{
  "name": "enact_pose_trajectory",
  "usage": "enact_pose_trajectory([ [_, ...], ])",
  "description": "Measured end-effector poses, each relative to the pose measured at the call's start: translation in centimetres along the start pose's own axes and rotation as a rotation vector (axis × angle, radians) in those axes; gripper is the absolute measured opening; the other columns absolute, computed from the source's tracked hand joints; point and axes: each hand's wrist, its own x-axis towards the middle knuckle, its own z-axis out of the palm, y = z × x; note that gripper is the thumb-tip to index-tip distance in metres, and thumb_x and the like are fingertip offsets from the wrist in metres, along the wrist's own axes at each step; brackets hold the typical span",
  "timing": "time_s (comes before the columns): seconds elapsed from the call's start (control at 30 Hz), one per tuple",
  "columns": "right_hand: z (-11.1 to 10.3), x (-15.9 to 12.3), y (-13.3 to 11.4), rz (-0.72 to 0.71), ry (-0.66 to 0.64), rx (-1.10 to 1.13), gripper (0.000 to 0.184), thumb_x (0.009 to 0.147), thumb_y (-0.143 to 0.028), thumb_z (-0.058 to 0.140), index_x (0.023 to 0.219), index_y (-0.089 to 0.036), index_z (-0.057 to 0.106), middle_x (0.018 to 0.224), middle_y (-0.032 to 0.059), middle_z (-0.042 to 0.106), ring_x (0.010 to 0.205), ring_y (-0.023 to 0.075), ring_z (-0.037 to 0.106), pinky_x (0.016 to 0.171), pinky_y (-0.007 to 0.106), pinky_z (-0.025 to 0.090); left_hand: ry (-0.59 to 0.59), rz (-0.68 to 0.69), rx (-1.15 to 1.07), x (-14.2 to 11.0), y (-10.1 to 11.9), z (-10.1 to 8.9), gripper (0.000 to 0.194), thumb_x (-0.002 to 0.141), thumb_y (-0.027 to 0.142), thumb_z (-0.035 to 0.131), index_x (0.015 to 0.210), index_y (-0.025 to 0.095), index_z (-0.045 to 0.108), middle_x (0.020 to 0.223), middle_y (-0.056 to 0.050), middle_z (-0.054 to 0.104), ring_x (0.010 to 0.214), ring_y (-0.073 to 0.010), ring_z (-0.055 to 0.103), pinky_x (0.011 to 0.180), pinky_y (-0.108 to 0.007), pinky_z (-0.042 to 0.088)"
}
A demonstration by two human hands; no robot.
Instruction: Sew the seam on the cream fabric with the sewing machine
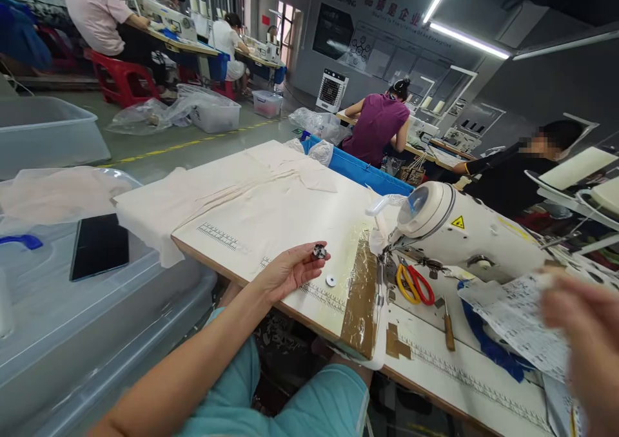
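**A:** what were the hands up to?

**B:** left hand (287,271) was mostly curled closed, thumb and fingertips pinching one small metal bobbin case (319,251) above the near part of the table (271,221). right hand (580,321) was a blur at the right edge, next to a printed sheet (520,318). couldn't tell how open it was or if it had hold of anything.

**A:** containers up close?

**B:** big clear tub (159,301) near left, with one dark phone (100,247) and one blue thing (22,241). pale fabric (62,192) sat toward its far side, couldn't tell if in it or on top.

**A:** and on the table?

**B:** one wooden-handled tool (449,332), one bobbin (331,281) just right of the left hand, one pair of scissors (416,283), one sewing machine (440,224), plus pale cloth (167,208) on the left.

**A:** farther back?

**B:** one blue bin (370,173) with white lacy stuff (322,153). another clear tub far left, contents unclear. then two smaller tubs on the floor, the right one (267,105) with something pinkish inside. at least five co-workers beyond.
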Motion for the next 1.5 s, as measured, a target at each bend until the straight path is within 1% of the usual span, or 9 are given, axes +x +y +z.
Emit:
enact_pose_trajectory([
  [0.1,4.7,-7.7,-6.2,-0.123,-0.381,0.228,0.020,0.091,-0.037,0.063,0.109,-0.033,0.071,0.085,0.0050,0.069,0.065,0.0205,0.064,0.054,0.033,0.053,0.033,-0.090,-0.071,-0.6,-0.6,0.5,0.025,0.102,0.015,0.042,0.101,0.005,0.065,0.084,-0.011,0.069,0.062,-0.0098,0.067,0.054,-0.014,0.058],
  [0.13,6.2,-9.7,-7.7,-0.148,-0.417,0.280,0.021,0.093,-0.031,0.060,0.113,-0.031,0.069,0.087,0.0038,0.069,0.067,0.0182,0.064,0.057,0.030,0.055,0.026,-0.119,-0.081,-0.9,-1.0,0.6,0.026,0.103,0.015,0.042,0.100,0.005,0.065,0.084,-0.012,0.069,0.062,-0.0097,0.067,0.053,-0.014,0.058],
  [0.27,9.9,-14.5,-10.2,-0.018,-0.360,0.332,0.023,0.095,-0.023,0.057,0.117,-0.025,0.064,0.093,0.0034,0.066,0.075,0.0149,0.063,0.063,0.023,0.055,-0.076,-0.171,-0.053,-2.1,-3.8,0.8,0.016,0.092,0.020,0.065,0.100,0.006,0.068,0.086,-0.011,0.070,0.064,-0.0102,0.066,0.053,-0.015,0.058],
  [0.33,10.5,-15.5,-10.3,0.053,-0.290,0.313,0.023,0.096,-0.023,0.056,0.118,-0.023,0.063,0.096,0.0044,0.066,0.078,0.0153,0.063,0.065,0.023,0.055,-0.139,-0.140,0.011,-2.7,-5.2,1.1,0.031,0.079,0.028,0.081,0.099,0.007,0.070,0.085,-0.009,0.069,0.066,-0.0106,0.065,0.052,-0.015,0.057],
  [0.57,9.8,-16.7,-10.3,-0.010,-0.299,0.303,0.032,0.094,-0.012,0.057,0.125,-0.020,0.060,0.094,0.0062,0.065,0.079,0.0171,0.061,0.067,0.029,0.053,-0.210,0.008,0.370,-4.7,-7.4,1.7,0.044,0.073,0.044,0.085,0.100,0.012,0.072,0.075,-0.003,0.068,0.056,-0.0065,0.059,0.057,-0.014,0.049],
  [0.97,10.1,-18.0,-10.2,-0.152,-0.399,-0.027,0.039,0.099,-0.022,0.052,0.137,-0.015,0.049,0.102,0.0103,0.064,0.094,0.0249,0.058,0.083,0.040,0.042,-0.184,0.171,0.589,-5.0,-8.0,0.5,0.041,0.077,0.047,0.079,0.101,0.014,0.073,0.095,-0.009,0.072,0.092,-0.0218,0.068,0.085,-0.030,0.056],
  [1.1,8.8,-16.9,-10.1,-0.154,-0.453,-0.075,0.015,0.100,-0.028,0.049,0.099,-0.018,0.061,0.086,0.0042,0.063,0.082,0.0218,0.056,0.080,0.038,0.035,-0.128,0.258,0.744,-4.6,-8.2,0.2,0.041,0.079,0.047,0.076,0.104,0.014,0.074,0.092,-0.009,0.072,0.080,-0.0205,0.070,0.076,-0.028,0.058],
  [1.37,8.8,-14.1,-9.8,-0.075,-0.424,0.061,0.012,0.099,-0.025,0.053,0.089,-0.023,0.061,0.079,-0.0017,0.063,0.075,0.0160,0.056,0.078,0.032,0.035,-0.252,0.057,0.690,-5.4,-7.7,0.7,0.055,0.085,0.064,0.063,0.103,0.013,0.075,0.085,-0.008,0.071,0.080,-0.0206,0.070,0.076,-0.029,0.058],
  [1.5,9.8,-14.0,-9.2,0.005,-0.315,0.019,0.015,0.098,-0.028,0.054,0.086,-0.022,0.062,0.076,-0.0012,0.064,0.069,0.0159,0.058,0.071,0.031,0.039,-0.252,0.017,0.617,-5.8,-8.0,0.4,0.046,0.078,0.052,0.078,0.101,0.013,0.073,0.084,-0.007,0.071,0.077,-0.0183,0.069,0.075,-0.027,0.057],
])
